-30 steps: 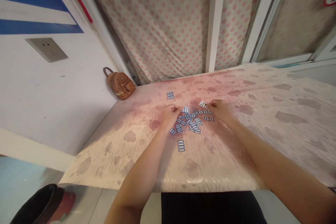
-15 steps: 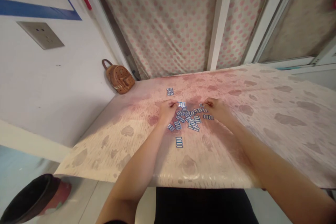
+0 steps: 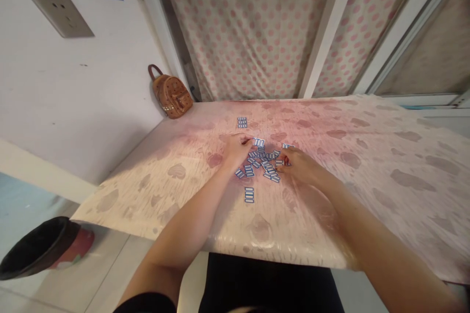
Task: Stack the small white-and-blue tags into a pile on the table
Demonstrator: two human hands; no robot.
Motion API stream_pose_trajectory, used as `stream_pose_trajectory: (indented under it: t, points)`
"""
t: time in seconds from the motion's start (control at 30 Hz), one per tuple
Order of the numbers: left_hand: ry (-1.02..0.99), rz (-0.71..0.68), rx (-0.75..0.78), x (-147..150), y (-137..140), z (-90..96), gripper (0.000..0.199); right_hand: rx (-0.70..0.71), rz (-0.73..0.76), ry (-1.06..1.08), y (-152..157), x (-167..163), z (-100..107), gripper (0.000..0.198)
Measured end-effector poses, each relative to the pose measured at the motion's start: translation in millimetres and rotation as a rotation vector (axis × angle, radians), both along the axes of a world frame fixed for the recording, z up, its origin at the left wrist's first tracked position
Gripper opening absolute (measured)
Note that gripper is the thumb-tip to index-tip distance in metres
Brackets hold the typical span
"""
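Observation:
Small blue-and-white striped pieces (image 3: 268,165) lie in a loose, overlapping pile on the tablecloth. My left hand (image 3: 237,149) is at the pile's far left, thumb and fingers pinched on the near edge of one striped piece (image 3: 259,142). At the pile's right side is my right hand (image 3: 298,164), its fingers bent around a striped piece (image 3: 279,163) that is partly hidden. Just behind these fingers lies another piece (image 3: 288,145). A neat block of striped pieces (image 3: 242,122) sits beyond the pile, and a single piece (image 3: 249,194) lies apart on the near side.
The table (image 3: 176,205) has a patterned pink-cream plastic cover. A small brown backpack (image 3: 172,95) leans in the corner by the wall. A dark bin (image 3: 44,249) stands on the floor at left. Dotted curtains (image 3: 249,34) hang behind the table.
My right hand has moved nearer and slightly right, from the pile's far right to a piece on its right side. My left hand stays at its piece. The view has tilted slightly.

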State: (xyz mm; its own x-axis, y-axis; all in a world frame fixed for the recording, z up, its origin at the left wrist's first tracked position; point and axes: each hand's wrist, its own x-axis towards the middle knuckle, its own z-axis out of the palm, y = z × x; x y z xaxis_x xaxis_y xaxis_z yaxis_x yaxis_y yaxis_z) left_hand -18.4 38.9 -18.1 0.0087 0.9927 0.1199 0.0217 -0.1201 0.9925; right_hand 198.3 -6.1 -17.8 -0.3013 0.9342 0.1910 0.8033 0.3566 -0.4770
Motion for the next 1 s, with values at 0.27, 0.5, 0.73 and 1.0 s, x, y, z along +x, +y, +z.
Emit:
stream_pose_trajectory:
  t: [0.27,0.5,0.73,1.0]
  points:
    - [-0.01,-0.015,-0.037,2.8,-3.3,7.7,0.001,0.14,-0.295,0.249,-7.3,-2.4,15.8,0.005]
    - [-0.01,-0.064,-0.069,10.5,-12.7,12.8,0.004,0.242,-0.106,0.462,-13.8,-14.4,29.1,0.021]
    - [-0.028,-0.177,-0.065,16.5,-26.6,21.9,0.005,0.188,-0.135,0.418,-16.6,-24.4,21.4,0.015]
    - [-0.039,-0.28,-0.033,21.3,-35.1,21.3,0.013,0.24,-0.208,0.399,-14.2,-20.3,16.5,0.015]
